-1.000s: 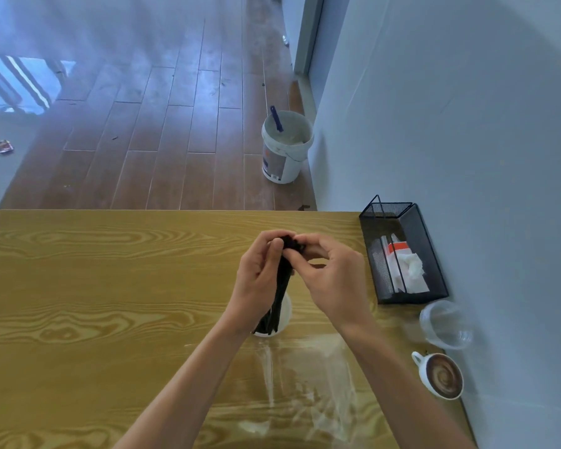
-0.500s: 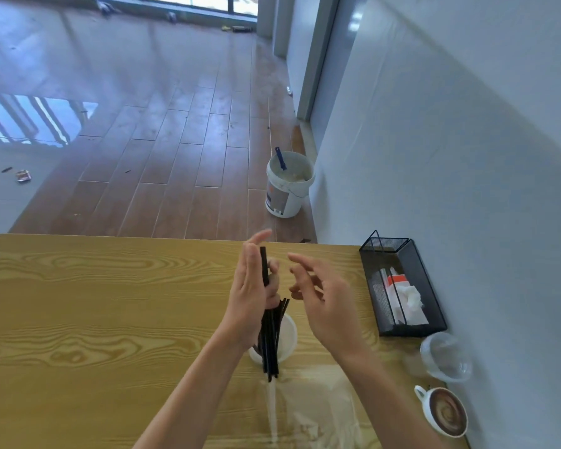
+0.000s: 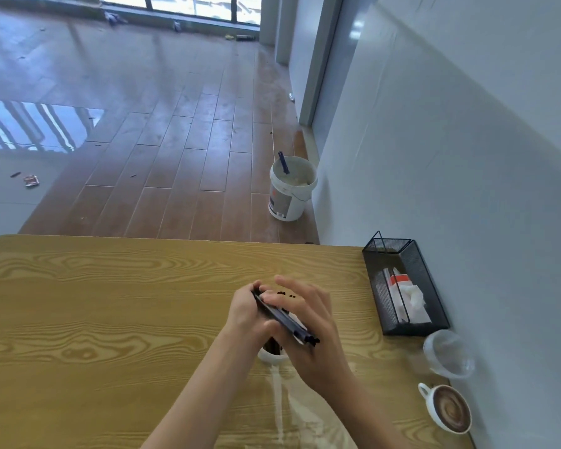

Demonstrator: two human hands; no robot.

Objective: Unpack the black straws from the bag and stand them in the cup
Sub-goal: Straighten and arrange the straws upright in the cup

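Note:
A bundle of black straws (image 3: 284,316) lies tilted between my two hands, its lower ends pointing down to the right. My left hand (image 3: 245,314) grips the bundle's upper end from the left. My right hand (image 3: 308,332) presses against it from the right with fingers partly spread. Below the hands stands the white cup (image 3: 271,355), mostly hidden, with something dark inside it. The clear plastic bag (image 3: 300,413) lies flat on the wooden table (image 3: 94,319) in front of the cup.
A black mesh organiser (image 3: 404,288) holding white packets stands against the wall at the right. Near it are a clear plastic cup (image 3: 447,353) and a white coffee cup (image 3: 449,411). A white bucket (image 3: 290,187) sits on the floor beyond the table.
The straws stood upright in my left hand above the cup; now the bundle is tilted and both hands hold it. The camera has tipped up.

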